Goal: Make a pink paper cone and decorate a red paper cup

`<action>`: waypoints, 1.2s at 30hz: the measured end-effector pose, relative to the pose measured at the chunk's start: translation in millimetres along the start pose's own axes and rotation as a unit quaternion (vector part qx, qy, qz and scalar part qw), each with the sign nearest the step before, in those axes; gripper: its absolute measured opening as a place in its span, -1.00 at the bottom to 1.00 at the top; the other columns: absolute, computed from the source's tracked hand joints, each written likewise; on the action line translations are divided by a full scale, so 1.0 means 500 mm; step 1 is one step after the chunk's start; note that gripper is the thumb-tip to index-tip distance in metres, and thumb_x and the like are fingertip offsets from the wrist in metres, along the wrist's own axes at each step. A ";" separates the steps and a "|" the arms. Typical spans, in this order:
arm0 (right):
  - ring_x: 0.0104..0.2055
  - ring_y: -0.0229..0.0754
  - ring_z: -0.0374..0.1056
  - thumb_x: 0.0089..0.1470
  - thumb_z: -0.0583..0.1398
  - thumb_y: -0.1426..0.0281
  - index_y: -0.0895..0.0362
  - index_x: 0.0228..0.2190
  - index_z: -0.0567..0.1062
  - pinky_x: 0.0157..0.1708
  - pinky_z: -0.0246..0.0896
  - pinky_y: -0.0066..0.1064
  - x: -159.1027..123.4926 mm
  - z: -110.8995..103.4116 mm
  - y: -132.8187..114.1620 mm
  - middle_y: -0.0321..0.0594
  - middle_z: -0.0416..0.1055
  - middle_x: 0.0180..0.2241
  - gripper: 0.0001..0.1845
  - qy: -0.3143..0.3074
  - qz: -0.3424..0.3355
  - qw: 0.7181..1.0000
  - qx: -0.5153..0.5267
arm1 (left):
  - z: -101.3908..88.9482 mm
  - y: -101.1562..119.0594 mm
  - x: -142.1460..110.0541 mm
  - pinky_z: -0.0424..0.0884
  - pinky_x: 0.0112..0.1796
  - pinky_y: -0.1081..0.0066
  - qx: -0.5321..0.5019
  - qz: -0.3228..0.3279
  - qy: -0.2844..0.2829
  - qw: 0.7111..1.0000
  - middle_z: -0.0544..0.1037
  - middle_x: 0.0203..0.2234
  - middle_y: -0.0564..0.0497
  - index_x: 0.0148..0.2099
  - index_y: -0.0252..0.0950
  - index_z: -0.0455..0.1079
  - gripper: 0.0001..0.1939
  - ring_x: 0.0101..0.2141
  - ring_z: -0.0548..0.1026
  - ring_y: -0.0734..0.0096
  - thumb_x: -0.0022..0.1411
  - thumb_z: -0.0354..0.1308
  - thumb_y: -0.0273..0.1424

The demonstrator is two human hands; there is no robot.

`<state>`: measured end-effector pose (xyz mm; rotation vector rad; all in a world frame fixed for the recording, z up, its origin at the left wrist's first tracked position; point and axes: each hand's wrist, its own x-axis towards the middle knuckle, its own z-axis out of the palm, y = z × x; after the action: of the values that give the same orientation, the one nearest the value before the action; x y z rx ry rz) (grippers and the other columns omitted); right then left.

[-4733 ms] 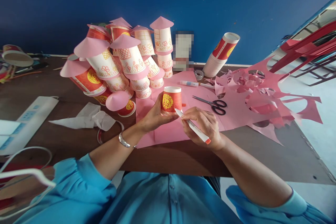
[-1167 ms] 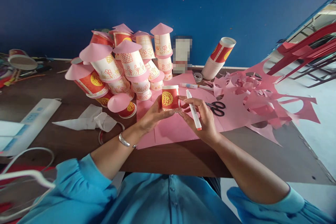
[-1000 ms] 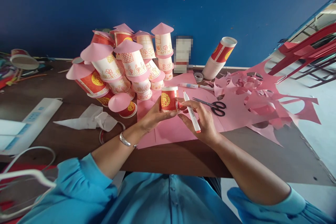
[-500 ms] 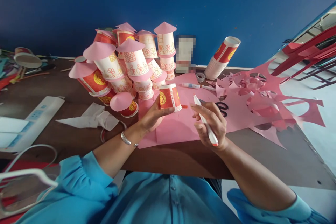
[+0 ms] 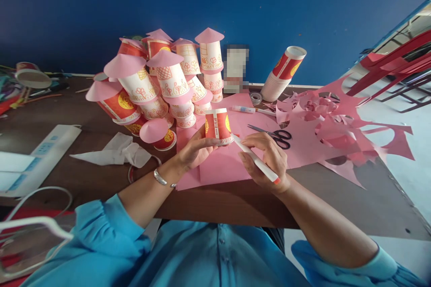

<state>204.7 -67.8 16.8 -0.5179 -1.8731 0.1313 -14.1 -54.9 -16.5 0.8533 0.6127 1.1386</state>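
My left hand point(image 5: 197, 149) is wrapped round a red paper cup point(image 5: 217, 124) with yellow printing and a white seam strip, held upside down above the pink paper point(image 5: 225, 166). In my right hand point(image 5: 267, 157) is a white marker pen point(image 5: 259, 163) with an orange end. Its tip is at the cup's lower right edge, where a pale band runs round the rim. Behind the right hand lie scissors point(image 5: 281, 138) with dark handles. To the left stand several towers of stacked cups, some with drawn flowers point(image 5: 171, 83), topped by pink paper cones point(image 5: 164, 58).
A leaning stack of paper cups point(image 5: 278, 80) stands by the blue wall, near a tape roll point(image 5: 256, 97) and another marker point(image 5: 244, 109). Pink paper scraps point(image 5: 336, 121) lie to the right. On the left are crumpled white tissue point(image 5: 117, 150) and a white box-like strip point(image 5: 43, 157).
My left hand has turned the cup, so its seam now faces me. The right fingers left the cup, moved away to the right, then brought the marker tip back to its rim.
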 end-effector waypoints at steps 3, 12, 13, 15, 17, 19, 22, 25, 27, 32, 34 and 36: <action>-0.26 -0.09 0.62 0.40 0.28 0.44 0.04 0.01 0.53 -0.27 0.58 -0.26 -0.002 0.001 0.000 -0.17 0.64 -0.24 -0.81 0.003 -0.003 1.000 0.006 | -0.004 0.000 -0.002 0.54 0.08 0.18 -0.006 0.003 -0.008 1.000 0.76 -0.14 0.02 -0.01 -0.17 0.61 -0.64 -0.06 0.70 0.22 0.13 0.52 -0.40; -0.21 -0.07 0.65 0.38 0.29 0.46 0.06 0.04 0.55 -0.25 0.61 -0.29 -0.005 -0.002 0.000 -0.15 0.67 -0.22 -0.78 -0.014 -0.010 1.000 -0.002 | 0.000 -0.002 -0.008 0.53 0.14 0.02 -0.004 -0.003 -0.031 0.999 0.73 -0.04 -0.05 0.16 -0.12 0.54 -0.45 0.06 0.69 0.02 0.18 0.58 -0.16; -0.21 -0.07 0.65 0.38 0.29 0.46 0.06 0.04 0.55 -0.25 0.61 -0.28 -0.005 -0.002 0.000 -0.14 0.67 -0.22 -0.77 -0.013 -0.011 1.000 -0.001 | 0.002 -0.001 -0.007 0.52 0.13 0.03 0.001 -0.009 -0.026 1.000 0.73 -0.06 -0.06 0.12 -0.14 0.56 -0.48 0.06 0.68 0.01 0.18 0.58 -0.16; -0.22 -0.07 0.65 0.39 0.29 0.45 0.05 0.04 0.55 -0.27 0.61 -0.28 -0.005 -0.001 0.000 -0.14 0.67 -0.22 -0.77 -0.016 -0.011 1.000 0.000 | 0.006 0.002 -0.006 0.50 0.14 0.05 0.004 -0.012 -0.015 1.000 0.72 -0.08 -0.06 0.10 -0.15 0.57 -0.51 0.07 0.67 0.00 0.17 0.58 -0.20; -0.24 -0.08 0.64 0.40 0.28 0.45 0.05 0.03 0.55 -0.28 0.61 -0.28 -0.004 -0.001 0.000 -0.15 0.67 -0.23 -0.79 -0.018 -0.012 1.000 -0.003 | 0.011 0.006 -0.005 0.47 0.16 0.06 -0.001 0.000 -0.007 1.000 0.72 -0.05 -0.06 0.17 -0.13 0.56 -0.45 0.10 0.64 0.01 0.16 0.57 -0.25; -0.25 -0.09 0.64 0.41 0.27 0.44 0.04 0.03 0.55 -0.29 0.60 -0.29 -0.004 -0.002 -0.001 -0.17 0.66 -0.24 -0.80 -0.019 -0.012 1.000 -0.007 | 0.015 0.010 -0.003 0.45 0.18 0.08 -0.010 0.015 -0.001 1.000 0.72 -0.03 -0.06 0.24 -0.11 0.54 -0.39 0.11 0.62 0.04 0.16 0.55 -0.28; -0.26 -0.10 0.63 0.41 0.27 0.44 0.04 0.02 0.55 -0.30 0.60 -0.29 -0.002 -0.002 -0.002 -0.17 0.66 -0.25 -0.82 -0.019 -0.015 1.000 -0.009 | 0.014 0.011 -0.002 0.44 0.16 0.10 -0.034 0.010 0.010 0.999 0.73 -0.08 -0.05 0.19 -0.13 0.58 -0.48 0.02 0.64 0.11 0.17 0.50 -0.32; -0.27 -0.10 0.64 0.41 0.27 0.45 0.04 0.01 0.55 -0.32 0.60 -0.29 0.000 -0.002 -0.002 -0.16 0.66 -0.24 -0.82 -0.015 -0.019 1.000 -0.006 | 0.009 0.009 -0.003 0.45 0.14 0.09 -0.066 -0.006 0.018 0.998 0.73 -0.14 -0.04 0.03 -0.18 0.61 -0.62 -0.04 0.65 0.12 0.13 0.46 -0.35; -0.27 -0.10 0.64 0.40 0.28 0.45 0.05 0.00 0.55 -0.33 0.60 -0.30 0.000 -0.001 -0.002 -0.16 0.66 -0.24 -0.83 -0.014 -0.019 1.000 -0.006 | 0.006 0.007 -0.004 0.46 0.15 0.06 -0.080 -0.010 0.021 0.997 0.74 -0.12 -0.06 0.03 -0.19 0.60 -0.61 -0.01 0.66 0.08 0.12 0.45 -0.35; -0.26 -0.11 0.65 0.39 0.28 0.46 0.05 -0.01 0.54 -0.33 0.61 -0.31 -0.002 -0.001 0.000 -0.16 0.67 -0.23 -0.83 -0.020 -0.018 1.000 -0.008 | 0.012 0.009 -0.007 0.49 0.12 0.12 -0.060 -0.005 0.024 0.998 0.73 -0.06 -0.05 0.22 -0.14 0.55 -0.41 0.02 0.66 0.10 0.15 0.56 -0.27; -0.26 -0.10 0.65 0.39 0.28 0.45 0.04 0.00 0.54 -0.33 0.62 -0.29 -0.003 -0.001 0.000 -0.16 0.68 -0.23 -0.82 -0.024 -0.014 1.000 -0.011 | 0.016 0.011 -0.007 0.50 0.09 0.16 -0.051 -0.006 0.025 0.998 0.73 -0.06 -0.02 0.25 -0.12 0.54 -0.36 0.01 0.67 0.14 0.14 0.60 -0.27; -0.26 -0.10 0.65 0.39 0.28 0.45 0.03 0.01 0.55 -0.33 0.62 -0.29 -0.004 -0.002 0.000 -0.16 0.67 -0.23 -0.81 -0.026 -0.013 1.000 -0.012 | 0.017 0.012 -0.006 0.51 0.09 0.18 -0.051 -0.004 0.033 0.998 0.74 -0.09 0.00 0.25 -0.12 0.55 -0.34 -0.02 0.68 0.16 0.12 0.61 -0.26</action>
<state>206.1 -68.8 15.6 -0.5102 -1.9334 0.1054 -11.4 -59.1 -7.1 0.7272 0.6060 1.1835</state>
